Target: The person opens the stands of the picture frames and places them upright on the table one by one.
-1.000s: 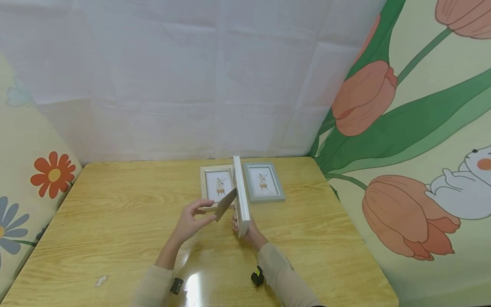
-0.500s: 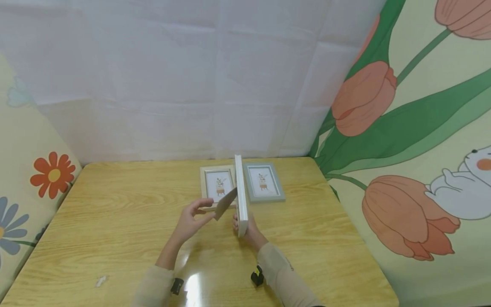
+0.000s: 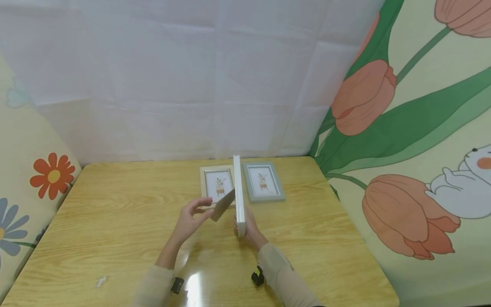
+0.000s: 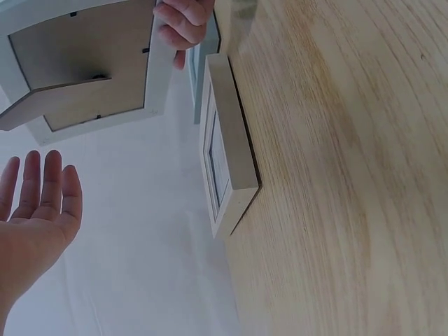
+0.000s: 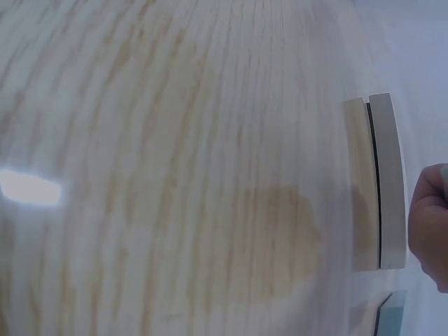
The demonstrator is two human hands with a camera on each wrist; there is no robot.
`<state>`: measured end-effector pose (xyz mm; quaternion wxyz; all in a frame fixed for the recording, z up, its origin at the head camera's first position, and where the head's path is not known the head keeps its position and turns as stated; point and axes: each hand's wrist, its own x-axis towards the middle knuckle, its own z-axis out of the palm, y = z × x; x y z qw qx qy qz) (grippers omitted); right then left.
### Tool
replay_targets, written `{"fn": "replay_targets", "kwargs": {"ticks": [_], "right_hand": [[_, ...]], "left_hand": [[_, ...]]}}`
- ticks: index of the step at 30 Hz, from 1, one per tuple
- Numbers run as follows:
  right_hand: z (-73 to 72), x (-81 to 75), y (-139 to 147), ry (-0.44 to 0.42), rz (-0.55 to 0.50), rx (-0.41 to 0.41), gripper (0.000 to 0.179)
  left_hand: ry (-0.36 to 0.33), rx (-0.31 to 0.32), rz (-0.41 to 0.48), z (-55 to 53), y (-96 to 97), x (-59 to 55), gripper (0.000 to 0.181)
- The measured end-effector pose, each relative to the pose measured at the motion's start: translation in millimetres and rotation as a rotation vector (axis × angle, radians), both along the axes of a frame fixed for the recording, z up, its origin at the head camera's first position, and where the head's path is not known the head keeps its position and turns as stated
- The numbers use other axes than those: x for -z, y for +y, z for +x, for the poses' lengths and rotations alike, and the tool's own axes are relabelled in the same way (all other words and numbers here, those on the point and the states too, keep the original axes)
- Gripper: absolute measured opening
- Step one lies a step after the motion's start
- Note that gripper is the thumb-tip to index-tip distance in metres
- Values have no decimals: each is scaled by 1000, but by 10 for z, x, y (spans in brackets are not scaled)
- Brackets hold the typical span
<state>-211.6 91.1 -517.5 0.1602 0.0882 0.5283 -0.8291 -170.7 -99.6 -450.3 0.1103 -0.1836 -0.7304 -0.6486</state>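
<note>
Head view, nearest first: two pale sleeves, the left sleeve and the right sleeve, reach in over a wood-grain table. A small black gadget sits at the left cuff, and a black and yellow gadget sits beside the right one. A white scrap lies on the table toward the left.

Past the cuffs, the left hand is spread with nothing in its grasp; the left wrist view shows its fingers straight, just apart from a brown stand flap. Whether the thumb touches the flap cannot be told. The right hand grips a white photo frame near its lower end, fingers curled round the edge. That frame is held upright off the table, seen edge-on, its back turned toward the left hand. The left wrist view shows this back, with a brown backing board and the flap standing out from it at an angle.

Beyond, two frames lie face up: a beige frame, partly hidden by the white one, and a blue-grey frame to its right. Both hold a picture of a potted plant. Behind the table hangs a creased white cloth, flanked by walls painted with flowers, including a large coral tulip at right.
</note>
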Motion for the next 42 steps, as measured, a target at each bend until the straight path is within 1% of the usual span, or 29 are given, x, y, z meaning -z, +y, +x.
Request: {"fn": "replay_targets", "kwargs": {"ticks": [3, 6, 8, 11, 14, 18, 20, 21, 22, 24, 26, 29, 32, 34, 36, 40, 42], "right_hand": [[-8, -10, -7, -6, 84, 51, 26], [-29, 27, -13, 49, 181, 102, 23], [-43, 48, -19, 91, 260, 120, 21], [-49, 49, -24, 116, 350, 120, 20], [14, -74, -40, 138, 389, 117, 20], [109, -249, -69, 145, 423, 115, 18], [136, -295, -75, 150, 435, 108, 20], [136, -300, -75, 149, 438, 103, 22], [140, -300, -75, 165, 443, 103, 24], [101, -226, -59, 178, 443, 98, 30], [47, -117, -46, 188, 451, 104, 35], [-26, 32, -39, 201, 474, 120, 37], [-32, 57, -50, 210, 484, 128, 36], [-21, 35, -50, 218, 475, 122, 36], [0, -23, -49, 222, 447, 114, 37], [55, -178, -58, 241, 420, 106, 39], [70, -221, -65, 248, 418, 107, 39]], "left_hand": [[-2, -6, 7, 46, 16, -103, 29], [-8, -13, -2, 84, 27, -194, 29], [-21, -21, -9, 93, 29, -219, 28], [-32, -28, -3, 95, 29, -232, 28], [-41, -31, 9, 94, 26, -231, 28], [-43, -34, 14, 88, 24, -230, 28], [-44, -34, 14, 86, 24, -232, 28], [-43, -34, 13, 85, 24, -231, 29], [-45, -35, 13, 82, 25, -230, 30], [-54, -38, 9, 81, 25, -235, 31], [-62, -39, 5, 80, 24, -243, 34], [-83, -45, -8, 78, 21, -248, 36], [-92, -54, -15, 72, 25, -237, 37], [-90, -59, -14, 66, 29, -225, 37], [-92, -62, -6, 57, 28, -202, 37], [-134, -74, 0, -7, 4, -92, 37], [-151, -85, -8, -35, -9, -35, 38]]}}
